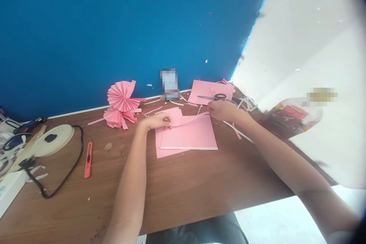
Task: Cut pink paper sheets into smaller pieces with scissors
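Note:
My left hand (156,121) pinches the far left edge of a pink paper sheet (188,134) that lies on a stack of pink sheets in the middle of the brown table (177,190). At the sheet's far right corner, my right hand (222,109) grips the same edge, and the far edge is lifted and folded over. Black-handled scissors (215,97) lie on another pink sheet (208,90) just beyond my right hand.
Pink folded paper fans (121,103) rest by the blue wall. An orange utility knife (89,158), a round cream device (53,139) with a black cord and tools sit at the left. Paper strips litter the far table. A plastic container (288,116) stands at the right edge.

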The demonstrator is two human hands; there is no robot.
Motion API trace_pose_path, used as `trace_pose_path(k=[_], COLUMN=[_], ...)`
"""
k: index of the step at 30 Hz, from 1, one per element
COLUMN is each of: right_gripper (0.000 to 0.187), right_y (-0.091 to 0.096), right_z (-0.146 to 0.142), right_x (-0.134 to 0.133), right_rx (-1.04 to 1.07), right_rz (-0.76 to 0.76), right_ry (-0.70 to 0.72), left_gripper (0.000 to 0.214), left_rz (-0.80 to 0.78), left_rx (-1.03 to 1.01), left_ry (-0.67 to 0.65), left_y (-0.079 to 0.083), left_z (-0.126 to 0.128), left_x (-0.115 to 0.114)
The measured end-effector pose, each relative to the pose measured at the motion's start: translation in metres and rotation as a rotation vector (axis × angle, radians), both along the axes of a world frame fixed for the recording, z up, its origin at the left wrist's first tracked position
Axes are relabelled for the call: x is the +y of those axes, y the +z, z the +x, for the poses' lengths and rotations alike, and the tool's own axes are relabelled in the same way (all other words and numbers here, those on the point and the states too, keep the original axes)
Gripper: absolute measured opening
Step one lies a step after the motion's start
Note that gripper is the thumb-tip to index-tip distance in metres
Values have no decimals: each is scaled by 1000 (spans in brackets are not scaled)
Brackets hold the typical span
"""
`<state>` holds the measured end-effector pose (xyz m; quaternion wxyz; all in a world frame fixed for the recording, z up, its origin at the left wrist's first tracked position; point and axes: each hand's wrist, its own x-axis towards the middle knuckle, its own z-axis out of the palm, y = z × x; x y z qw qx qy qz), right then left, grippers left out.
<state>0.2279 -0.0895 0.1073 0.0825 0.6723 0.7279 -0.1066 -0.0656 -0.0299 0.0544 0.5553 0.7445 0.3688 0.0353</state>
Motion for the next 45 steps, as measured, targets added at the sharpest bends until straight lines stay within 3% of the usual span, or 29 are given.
trace_pose_path(k=[3, 7, 14, 24, 45], right_gripper=[20, 17, 17, 18, 23], right_y=[-4, -12, -26, -39, -33], right_z=[5, 14, 20, 21, 12], right_x=[5, 15, 24, 28, 20], right_rx=[92, 218, 420, 509, 539], right_rz=[65, 125, -57, -131, -216], right_ry=[21, 32, -13, -42, -109], left_gripper=[25, 27, 30, 24, 25], left_rz=[60, 182, 298, 206, 252], left_rx=[-52, -136, -112, -97, -98], left_ry=[86, 318, 487, 527, 523], left_y=[3, 2, -7, -15, -28], left_z=[-3, -9, -11, -8, -8], left_x=[0, 4, 9, 9, 14])
